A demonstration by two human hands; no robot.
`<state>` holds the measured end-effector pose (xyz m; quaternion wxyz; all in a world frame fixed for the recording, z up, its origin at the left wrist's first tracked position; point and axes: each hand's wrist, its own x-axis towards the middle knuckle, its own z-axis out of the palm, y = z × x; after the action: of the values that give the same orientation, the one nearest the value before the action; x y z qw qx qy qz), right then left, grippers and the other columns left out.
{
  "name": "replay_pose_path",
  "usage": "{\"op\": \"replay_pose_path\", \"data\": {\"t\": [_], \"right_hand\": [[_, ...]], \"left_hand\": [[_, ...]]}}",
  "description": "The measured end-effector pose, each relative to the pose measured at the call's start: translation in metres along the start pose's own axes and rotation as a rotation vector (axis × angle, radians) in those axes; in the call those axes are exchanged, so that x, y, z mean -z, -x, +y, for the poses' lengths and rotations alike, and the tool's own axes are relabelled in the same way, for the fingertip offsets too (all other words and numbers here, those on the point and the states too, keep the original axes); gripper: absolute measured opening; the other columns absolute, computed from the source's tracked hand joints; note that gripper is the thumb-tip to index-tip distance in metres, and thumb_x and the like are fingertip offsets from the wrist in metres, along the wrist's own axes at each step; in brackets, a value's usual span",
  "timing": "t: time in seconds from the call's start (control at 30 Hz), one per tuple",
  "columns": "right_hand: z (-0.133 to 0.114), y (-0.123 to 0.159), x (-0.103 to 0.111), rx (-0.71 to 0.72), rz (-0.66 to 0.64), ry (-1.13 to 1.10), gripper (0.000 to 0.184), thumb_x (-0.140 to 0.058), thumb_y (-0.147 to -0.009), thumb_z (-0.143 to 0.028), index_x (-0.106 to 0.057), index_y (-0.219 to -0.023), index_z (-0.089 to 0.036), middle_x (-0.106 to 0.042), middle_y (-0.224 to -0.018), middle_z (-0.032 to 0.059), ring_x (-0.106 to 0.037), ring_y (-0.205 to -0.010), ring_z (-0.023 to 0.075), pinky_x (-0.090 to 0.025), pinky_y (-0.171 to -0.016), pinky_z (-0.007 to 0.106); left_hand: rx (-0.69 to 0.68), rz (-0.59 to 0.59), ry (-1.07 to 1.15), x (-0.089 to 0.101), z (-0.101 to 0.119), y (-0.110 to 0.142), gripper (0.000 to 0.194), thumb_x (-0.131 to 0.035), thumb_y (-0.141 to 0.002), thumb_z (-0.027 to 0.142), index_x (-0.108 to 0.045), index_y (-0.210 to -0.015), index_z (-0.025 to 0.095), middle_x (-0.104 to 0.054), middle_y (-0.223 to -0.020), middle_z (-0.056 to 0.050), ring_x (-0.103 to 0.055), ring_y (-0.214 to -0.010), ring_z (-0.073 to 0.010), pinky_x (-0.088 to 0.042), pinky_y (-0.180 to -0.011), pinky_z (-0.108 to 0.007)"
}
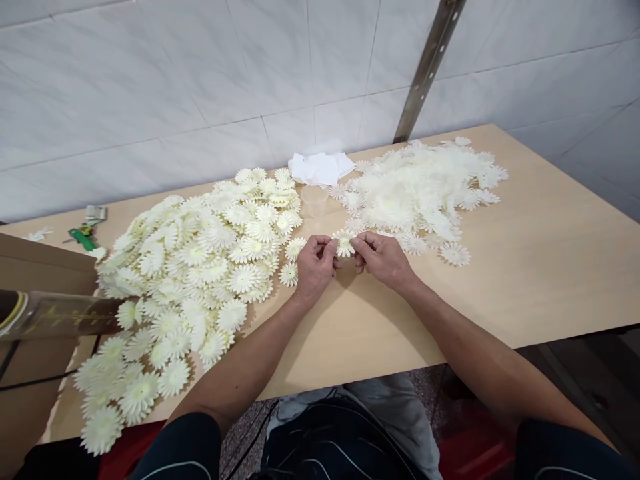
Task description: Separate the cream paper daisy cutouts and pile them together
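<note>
A small cream daisy-shaped flower piece (344,245) is pinched between both my hands over the middle of the light wooden table (540,253). My left hand (315,267) grips its left side with thumb and fingers closed. My right hand (383,259) grips its right side the same way. To the left lies a large heap of finished-looking cream flowers (195,267). Behind my right hand spreads a flatter pile of white petal pieces (420,190).
A small clear plastic cup (315,198) and a crumpled white bag (320,167) sit between the piles near the tiled wall. A green-handled tool (83,237) lies at the far left. A cardboard box (30,267) and a clear tube (55,313) stand at the left edge.
</note>
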<state>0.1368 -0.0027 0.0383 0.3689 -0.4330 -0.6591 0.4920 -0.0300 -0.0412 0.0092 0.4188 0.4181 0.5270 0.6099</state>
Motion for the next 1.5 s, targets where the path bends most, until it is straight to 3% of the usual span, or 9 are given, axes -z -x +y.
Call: {"op": "replay_pose_path", "data": {"t": [0.17,0.37,0.67,0.8,0.9,1.03,1.17,1.4,1.5], "right_hand": [[0.000,0.006,0.000,0.044,0.030,0.014,0.056,-0.068,-0.100,-0.074,-0.060,-0.075,-0.024,-0.061,-0.060,-0.0014,-0.054,-0.046,0.0135,-0.048,-0.050,0.031],[-0.002,0.008,-0.008,0.127,-0.036,-0.229,0.051,-0.088,-0.086,-0.061,-0.071,-0.114,-0.022,-0.071,-0.091,0.0026,-0.061,-0.061,0.0143,-0.053,-0.050,0.031],[0.000,0.002,-0.009,0.054,0.031,-0.172,0.043,-0.092,-0.079,-0.060,-0.077,-0.096,-0.023,-0.068,-0.084,0.0030,-0.063,-0.069,0.0194,-0.051,-0.048,0.030],[0.005,0.003,-0.008,0.146,0.135,-0.033,0.035,-0.087,-0.086,-0.060,-0.081,-0.084,-0.026,-0.073,-0.092,0.0078,-0.066,-0.072,0.0223,-0.059,-0.060,0.037],[0.008,0.003,-0.006,0.245,0.126,0.051,0.031,-0.077,-0.096,-0.056,-0.085,-0.092,-0.027,-0.077,-0.102,0.0113,-0.072,-0.082,0.0269,-0.065,-0.080,0.047],[0.008,0.004,-0.007,0.322,0.078,0.099,0.030,-0.071,-0.102,-0.053,-0.087,-0.109,-0.030,-0.081,-0.120,0.0128,-0.074,-0.108,0.0323,-0.061,-0.105,0.054],[0.004,0.008,-0.011,0.259,0.080,0.027,0.035,-0.079,-0.095,-0.052,-0.084,-0.121,-0.028,-0.082,-0.120,0.0113,-0.075,-0.099,0.0285,-0.064,-0.099,0.051],[0.000,0.002,-0.005,0.002,-0.025,-0.366,0.049,-0.093,-0.079,-0.067,-0.083,-0.095,-0.023,-0.073,-0.082,0.0025,-0.068,-0.076,0.0198,-0.065,-0.082,0.044],[0.003,-0.003,-0.003,-0.100,-0.023,-0.478,0.056,-0.102,-0.065,-0.067,-0.080,-0.088,-0.021,-0.071,-0.081,0.0013,-0.066,-0.072,0.0171,-0.063,-0.073,0.038]], "left_hand": [[0.076,-0.104,0.030,0.001,0.005,0.001,0.053,-0.085,-0.083,0.070,-0.070,-0.092,0.020,-0.066,-0.056,0.003,-0.053,-0.041,-0.0102,-0.038,-0.040,-0.022],[0.207,-0.113,0.118,0.004,0.004,-0.005,0.052,-0.086,-0.081,0.068,-0.062,-0.080,0.021,-0.061,-0.055,0.003,-0.052,-0.040,-0.0094,-0.036,-0.038,-0.020],[0.122,-0.178,0.021,0.000,0.001,0.002,0.046,-0.084,-0.084,0.061,-0.063,-0.081,0.021,-0.064,-0.057,0.003,-0.051,-0.038,-0.0079,-0.034,-0.035,-0.019],[0.137,-0.219,0.050,0.000,0.000,0.004,0.053,-0.084,-0.082,0.070,-0.065,-0.082,0.021,-0.062,-0.053,0.003,-0.051,-0.037,-0.0091,-0.039,-0.037,-0.020],[0.181,-0.233,0.133,0.000,0.003,0.002,0.062,-0.086,-0.077,0.078,-0.066,-0.084,0.020,-0.067,-0.061,0.000,-0.062,-0.047,-0.0125,-0.047,-0.041,-0.022],[0.199,-0.176,0.184,0.000,0.007,0.000,0.065,-0.090,-0.072,0.078,-0.066,-0.087,0.020,-0.070,-0.069,0.000,-0.069,-0.056,-0.0139,-0.055,-0.050,-0.024],[0.192,-0.126,0.197,0.001,0.008,-0.002,0.062,-0.095,-0.069,0.071,-0.068,-0.090,0.019,-0.070,-0.070,0.001,-0.067,-0.056,-0.0129,-0.055,-0.052,-0.024],[0.189,-0.137,0.202,0.001,0.007,-0.002,0.055,-0.096,-0.070,0.064,-0.070,-0.088,0.019,-0.071,-0.071,0.001,-0.066,-0.056,-0.0121,-0.053,-0.050,-0.024],[0.149,-0.143,0.169,0.000,0.004,-0.001,0.057,-0.096,-0.070,0.067,-0.071,-0.090,0.019,-0.070,-0.070,0.001,-0.067,-0.056,-0.0121,-0.053,-0.050,-0.023]]}}
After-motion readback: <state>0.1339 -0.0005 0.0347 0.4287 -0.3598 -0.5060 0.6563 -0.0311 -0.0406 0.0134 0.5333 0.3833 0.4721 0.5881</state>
